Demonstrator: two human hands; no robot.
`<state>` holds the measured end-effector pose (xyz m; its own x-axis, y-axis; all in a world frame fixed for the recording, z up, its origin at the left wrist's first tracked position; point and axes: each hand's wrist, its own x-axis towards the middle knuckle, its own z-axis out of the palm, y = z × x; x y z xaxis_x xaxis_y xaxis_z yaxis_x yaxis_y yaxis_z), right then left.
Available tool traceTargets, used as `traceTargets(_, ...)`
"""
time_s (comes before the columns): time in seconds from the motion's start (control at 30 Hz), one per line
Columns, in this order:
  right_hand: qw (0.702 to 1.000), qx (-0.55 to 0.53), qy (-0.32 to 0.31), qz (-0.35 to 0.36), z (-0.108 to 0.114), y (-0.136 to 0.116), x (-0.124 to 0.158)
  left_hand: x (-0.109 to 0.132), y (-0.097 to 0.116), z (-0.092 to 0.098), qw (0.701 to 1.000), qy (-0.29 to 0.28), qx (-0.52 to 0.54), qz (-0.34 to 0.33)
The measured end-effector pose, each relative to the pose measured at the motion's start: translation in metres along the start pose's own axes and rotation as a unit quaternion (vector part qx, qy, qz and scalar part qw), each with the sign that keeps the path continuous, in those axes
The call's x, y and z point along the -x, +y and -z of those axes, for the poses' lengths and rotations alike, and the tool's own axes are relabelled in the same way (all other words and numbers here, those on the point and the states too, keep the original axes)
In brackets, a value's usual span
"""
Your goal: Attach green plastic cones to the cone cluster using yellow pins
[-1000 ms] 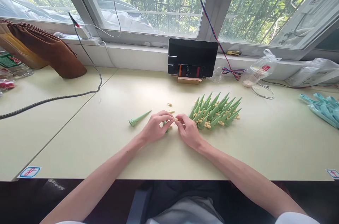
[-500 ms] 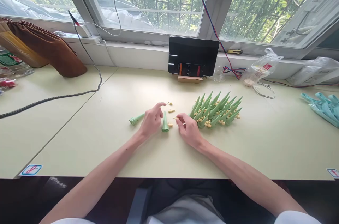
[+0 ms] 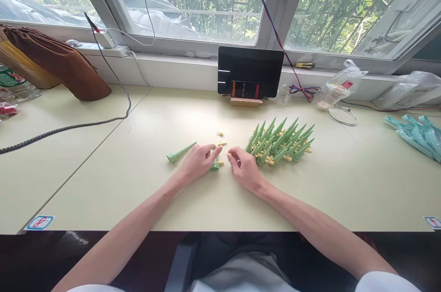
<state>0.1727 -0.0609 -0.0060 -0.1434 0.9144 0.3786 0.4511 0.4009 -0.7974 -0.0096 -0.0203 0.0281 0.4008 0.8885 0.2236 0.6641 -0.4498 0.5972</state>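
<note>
My right hand [image 3: 245, 168] pinches a small yellow peg-like piece [image 3: 227, 154] between thumb and fingertips. My left hand [image 3: 199, 161] reaches over a green cone-shaped nozzle [image 3: 214, 167], hiding its upper part; the fingers are stretched out, with nothing visible in them. Beside that nozzle lies a yellow piece [image 3: 221, 162]. Farther up are another yellow piece [image 3: 222, 143], close to my left fingertips, and a third small yellow piece [image 3: 220, 134]. A second green nozzle [image 3: 181, 153] lies left of my left hand.
Right of my right hand stands a dense group of green cones with yellow pieces [image 3: 280, 142]. A phone [image 3: 247, 89] leans on a black tablet [image 3: 251, 69] at the back. Light blue plastic items [image 3: 415, 133] lie far right; a black cable [image 3: 69, 127] crosses the left side.
My left hand has moved right and slightly down, its fingertips now over the nozzle and near my right fingers. My right hand keeps its pinch almost unmoved.
</note>
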Motion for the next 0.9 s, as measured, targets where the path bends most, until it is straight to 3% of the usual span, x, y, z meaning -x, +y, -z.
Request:
traceTargets(0.5,1.0,0.005,-0.008,0.001,0.0017,-0.0016,-0.0003,0.0003,-0.0023,-0.0025,0.999,-0.02,-0.018,-0.02)
traceTargets(0.9,0.999,-0.023,-0.001,-0.029,0.0019,-0.002,0.0009,0.0007,-0.0015,-0.0038,0.998,0.051,0.038,-0.02)
